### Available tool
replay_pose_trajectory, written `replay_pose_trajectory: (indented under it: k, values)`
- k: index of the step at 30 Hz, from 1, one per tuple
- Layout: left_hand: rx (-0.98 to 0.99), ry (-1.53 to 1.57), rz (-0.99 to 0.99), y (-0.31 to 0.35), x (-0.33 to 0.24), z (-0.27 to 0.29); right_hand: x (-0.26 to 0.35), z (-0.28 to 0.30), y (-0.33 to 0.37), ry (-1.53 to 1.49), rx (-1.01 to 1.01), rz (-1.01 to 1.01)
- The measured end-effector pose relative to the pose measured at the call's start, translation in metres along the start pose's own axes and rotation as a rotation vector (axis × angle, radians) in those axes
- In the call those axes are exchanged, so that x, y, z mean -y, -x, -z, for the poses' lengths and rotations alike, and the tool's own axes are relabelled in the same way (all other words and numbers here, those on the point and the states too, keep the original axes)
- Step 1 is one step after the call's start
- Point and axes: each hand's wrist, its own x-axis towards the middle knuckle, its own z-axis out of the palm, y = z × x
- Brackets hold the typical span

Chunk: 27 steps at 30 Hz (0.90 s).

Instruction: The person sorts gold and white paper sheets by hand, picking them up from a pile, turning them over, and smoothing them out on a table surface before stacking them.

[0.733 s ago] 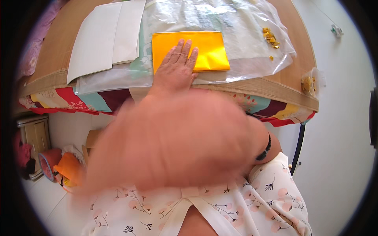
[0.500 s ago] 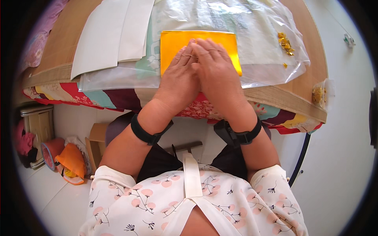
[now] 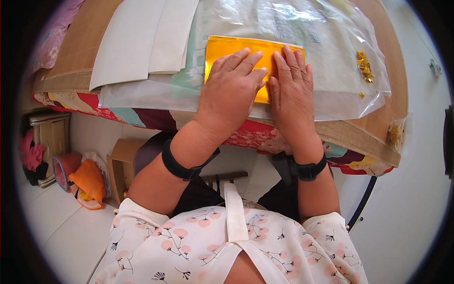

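A shiny gold foil sheet [image 3: 268, 48] with a thin pale edge along its top lies on a clear plastic sheet [image 3: 331, 90] near the table's front edge. My left hand [image 3: 229, 90] rests on the foil's left half, palm down, its fingers somewhat bent and apart. On the right half, my right hand [image 3: 293, 85] lies flat with its fingers stretched toward the far edge. Neither hand grips anything. Both cover much of the foil's near part.
Large white sheets [image 3: 127, 42] lie to the left on the table. Small gold foil pieces [image 3: 364, 66] sit on the plastic at the right. A clear bag with gold bits [image 3: 395, 135] hangs at the right table edge. An orange bag [image 3: 89, 182] and a cardboard box [image 3: 124, 163] stand on the floor.
My hands were together, overlapping at the foil's middle; now they are apart, the left on the left half and the right on the right. The whole view has shifted slightly.
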Motion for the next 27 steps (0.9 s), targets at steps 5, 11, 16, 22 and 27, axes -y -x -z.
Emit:
replay_pose_trajectory:
  k: [5,11,16,22,27]
  values:
    - [-0.014,-0.14,0.116,0.008,0.007,0.001,0.002,-0.003,0.001,0.01,0.012,0.005]
    - [0.058,-0.216,0.175,0.01,0.013,-0.004,0.005,0.001,-0.001,0.041,0.022,-0.006]
    - [0.093,-0.247,0.182,0.009,0.014,-0.007,0.001,0.008,-0.012,0.072,0.08,-0.008]
    - [0.078,-0.222,0.183,0.009,0.013,-0.007,-0.004,-0.001,-0.009,0.065,0.038,0.022]
    - [0.068,-0.22,0.175,0.01,0.013,-0.007,-0.003,-0.003,-0.009,0.069,0.043,0.013]
